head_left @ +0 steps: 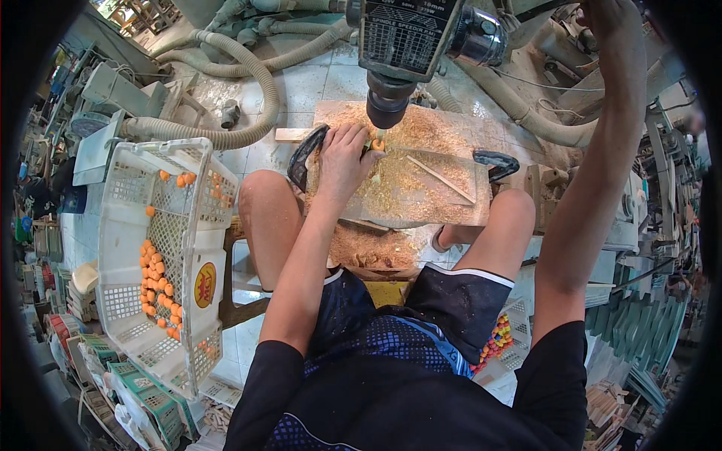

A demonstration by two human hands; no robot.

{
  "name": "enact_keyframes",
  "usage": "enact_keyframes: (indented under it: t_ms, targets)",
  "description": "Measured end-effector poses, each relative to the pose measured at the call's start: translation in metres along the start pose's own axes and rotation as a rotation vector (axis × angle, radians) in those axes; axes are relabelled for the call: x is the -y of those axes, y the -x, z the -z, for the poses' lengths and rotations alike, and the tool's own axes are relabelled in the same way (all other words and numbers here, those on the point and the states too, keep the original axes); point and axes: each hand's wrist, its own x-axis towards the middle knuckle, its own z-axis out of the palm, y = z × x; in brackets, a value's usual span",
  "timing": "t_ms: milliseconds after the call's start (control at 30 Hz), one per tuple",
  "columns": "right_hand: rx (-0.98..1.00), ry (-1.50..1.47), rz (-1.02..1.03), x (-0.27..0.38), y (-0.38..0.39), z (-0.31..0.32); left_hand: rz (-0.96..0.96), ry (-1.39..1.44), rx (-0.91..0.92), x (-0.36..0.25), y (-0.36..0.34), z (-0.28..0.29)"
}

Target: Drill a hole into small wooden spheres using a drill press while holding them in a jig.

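My left hand (347, 159) rests on the sawdust-covered work board (444, 197), pinching a small orange rounded piece (378, 145) between thumb and fingers. Directly above that piece hangs the dark chuck (386, 110) of a drill press (406, 41); the bit is hard to make out. My right arm reaches far up on the right. At the upper edge, my right hand (608, 16) appears closed round the end of a black lever (547, 9) by the machine, with its fingers partly cut off by the frame.
A thin wooden stick (440, 179) lies on the board between two black clamp-like handles (496, 161). Left of my knee, a white plastic crate (197, 225) holds many orange pieces (154, 274). Multicoloured pieces (496, 338) fill a basket at right. Ribbed hoses (263, 90) cross the tiled floor.
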Motion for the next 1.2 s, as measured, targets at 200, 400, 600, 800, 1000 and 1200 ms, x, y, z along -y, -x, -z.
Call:
enact_keyframes:
  t_ms: [200,400,600,800,1000,1200]
  targets:
    - [0.569,0.229,0.477,-0.028,-0.028,0.061,0.008,0.002,0.022,0.0,0.0,0.001]
    - [0.51,0.232,0.604,-0.028,-0.021,0.06,-0.002,0.004,0.005,0.0,0.0,0.001]
    - [0.581,0.187,0.553,-0.027,-0.023,0.058,0.016,0.017,0.02,-0.001,-0.001,0.001]
    - [0.509,0.261,0.581,-0.025,-0.02,0.061,0.011,0.016,0.008,0.0,0.0,0.0]
    - [0.435,0.355,0.609,-0.018,-0.008,0.059,0.007,0.002,0.004,0.0,0.0,0.0]
    - [0.405,0.391,0.71,-0.015,0.001,0.063,-0.021,0.004,-0.015,0.001,0.0,-0.002]
